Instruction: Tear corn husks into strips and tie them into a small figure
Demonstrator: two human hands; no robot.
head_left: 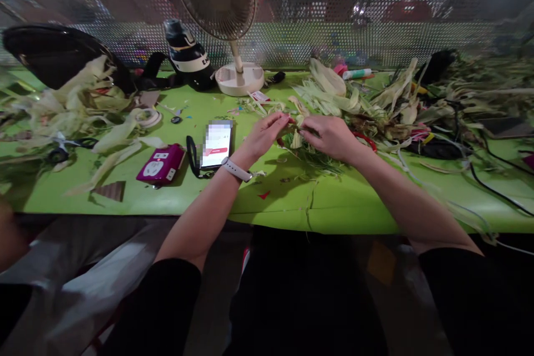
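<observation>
Both hands meet over the green table, fingers bent around a small bundle of pale corn husk (297,139). My left hand (267,132) pinches its upper left side, where something small and reddish shows at the fingertips. On the other side, my right hand (327,134) is closed on the husk, its fingertips partly hidden. Beneath the right hand lie thin green strands (319,162). A heap of loose corn husks (329,92) spreads just behind and to the right of the hands. My left wrist wears a pale band (236,169).
Left of my forearm lie a lit phone (217,144) and a magenta power adapter (162,165). Scissors (67,147), a tape roll (147,117) and more husks (79,97) are farther left. A fan (239,79) and a black bottle (189,58) stand behind. Cables (492,178) trail at right.
</observation>
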